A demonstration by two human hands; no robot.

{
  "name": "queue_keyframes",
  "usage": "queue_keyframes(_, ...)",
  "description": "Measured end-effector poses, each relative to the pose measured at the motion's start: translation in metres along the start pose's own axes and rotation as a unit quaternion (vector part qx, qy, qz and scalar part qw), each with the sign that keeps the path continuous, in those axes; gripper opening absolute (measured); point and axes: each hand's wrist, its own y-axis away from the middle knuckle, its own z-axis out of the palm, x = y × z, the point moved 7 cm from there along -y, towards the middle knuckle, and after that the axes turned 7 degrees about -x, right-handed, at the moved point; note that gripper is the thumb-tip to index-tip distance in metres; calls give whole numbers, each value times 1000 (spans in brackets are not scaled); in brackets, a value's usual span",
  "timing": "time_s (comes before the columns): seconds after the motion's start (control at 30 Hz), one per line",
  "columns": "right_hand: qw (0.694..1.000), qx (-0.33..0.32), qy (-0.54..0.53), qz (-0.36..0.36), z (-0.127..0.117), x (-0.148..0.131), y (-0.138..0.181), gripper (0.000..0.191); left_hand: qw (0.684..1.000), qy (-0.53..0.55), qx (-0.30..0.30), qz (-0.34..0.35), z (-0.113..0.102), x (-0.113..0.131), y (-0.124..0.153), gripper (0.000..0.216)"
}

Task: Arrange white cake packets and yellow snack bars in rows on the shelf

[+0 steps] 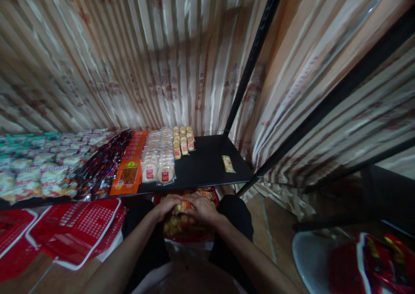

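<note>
Both my hands are down between my knees, over a red bag (191, 235) full of small yellow snack packets. My left hand (167, 206) and my right hand (203, 208) are curled together around a bunch of those packets (182, 206). In front of me a black shelf (207, 166) carries rows of packaged snacks: small yellow-and-red packets (183, 140) at the back, round white cakes (158, 160), orange packs (129, 168) and dark red packs (103, 164). One single yellow packet (228, 163) lies alone on the right part of the shelf.
Red plastic baskets (71, 231) lie on the floor at left. A striped curtain (129, 60) hangs behind the shelf, with black shelf posts (256, 52) at right. A white stool (311, 255) with a red snack bag (379, 263) stands at lower right. More white packets (35, 173) fill the shelf's left.
</note>
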Motion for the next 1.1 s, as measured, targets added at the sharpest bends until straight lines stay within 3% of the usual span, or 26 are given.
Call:
queue_keyframes(0.27,993,44,-101,48,-27,4,5,24,999,7,-37,37,13,40,-8,22)
queue_keyframes(0.57,960,164,-216,72,-38,31,-17,22,990,58,23,127,8,78,-28,28)
queue_keyframes(0.87,935,243,-224,128,-47,62,-55,25,947,204,163,189,-1,93,-40,18)
queue_keyframes(1.1,925,299,-181,149,-63,87,-80,24,942,185,193,202,0,106,-66,17)
